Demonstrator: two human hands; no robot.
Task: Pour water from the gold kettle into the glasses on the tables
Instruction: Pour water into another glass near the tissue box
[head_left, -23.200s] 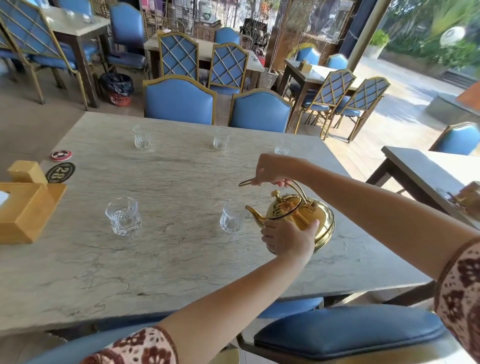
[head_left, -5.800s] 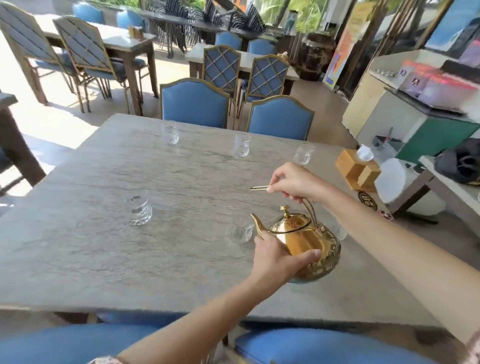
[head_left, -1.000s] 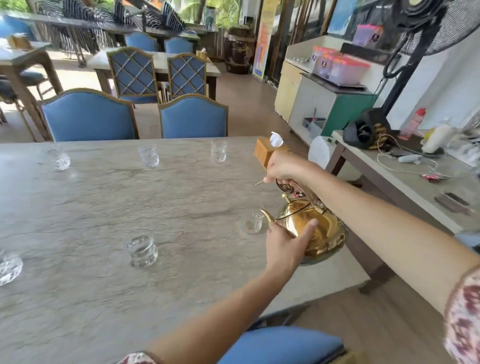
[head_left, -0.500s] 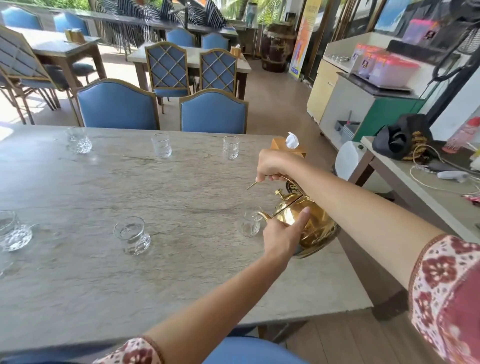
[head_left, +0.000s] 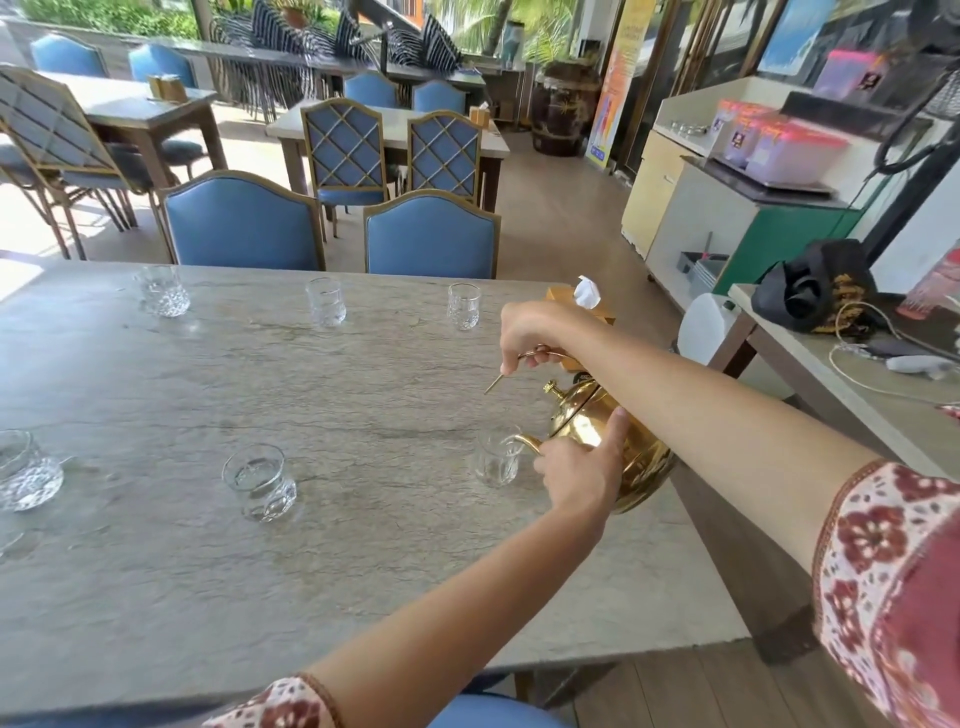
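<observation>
Lower frame: our two bare forearms reach in, patterned red-and-white sleeves at the bottom centre and lower right corner. Our left hand (head_left: 576, 467) presses its fingers against the side of the shiny gold metal kettle (head_left: 608, 441), index finger laid up the body. The kettle is tilted toward the left of the frame, off the grey veined stone tabletop (head_left: 363, 561), right of centre. Its curved spout sits at the rim of a small clear ribbed glass (head_left: 497, 460); we cannot tell whether water is running. Above it, our right hand (head_left: 535, 335) grips the kettle's thin wire handle.

Left of centre stands a rounded clear glass (head_left: 260, 480) holding water; another cut glass (head_left: 26, 470) sits at the left edge. Along the table's far side, three more clear glasses (head_left: 325, 301) stand in a row. A wooden tissue box (head_left: 582, 306) sits behind our right hand. Upper frame: blue padded chairs (head_left: 431, 236).
</observation>
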